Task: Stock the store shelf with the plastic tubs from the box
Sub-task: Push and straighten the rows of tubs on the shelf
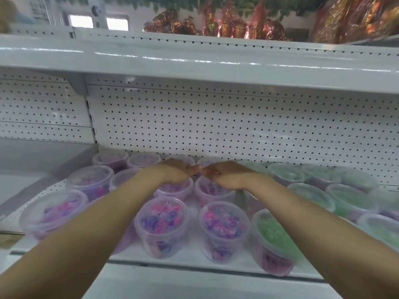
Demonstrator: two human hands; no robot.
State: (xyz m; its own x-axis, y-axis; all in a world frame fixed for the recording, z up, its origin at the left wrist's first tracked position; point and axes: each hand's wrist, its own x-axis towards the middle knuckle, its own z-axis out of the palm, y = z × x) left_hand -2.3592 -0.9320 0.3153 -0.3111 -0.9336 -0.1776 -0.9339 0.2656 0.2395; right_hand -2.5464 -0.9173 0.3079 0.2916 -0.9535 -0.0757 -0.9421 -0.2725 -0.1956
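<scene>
We had our left hand (pixel 176 172) and right hand (pixel 226 174) curled, fingertips meeting, over two purple tubs (pixel 212 190) mid-shelf at twelve o'clock — grip unclear, box unseen — and crowded rows meant a nudge could topple the tubs at six.

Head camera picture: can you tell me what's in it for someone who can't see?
Two bare hands, left hand and right hand, reach over tubs on a white shelf, fingertips meeting. Purple tubs sit left, green tubs right.
</scene>
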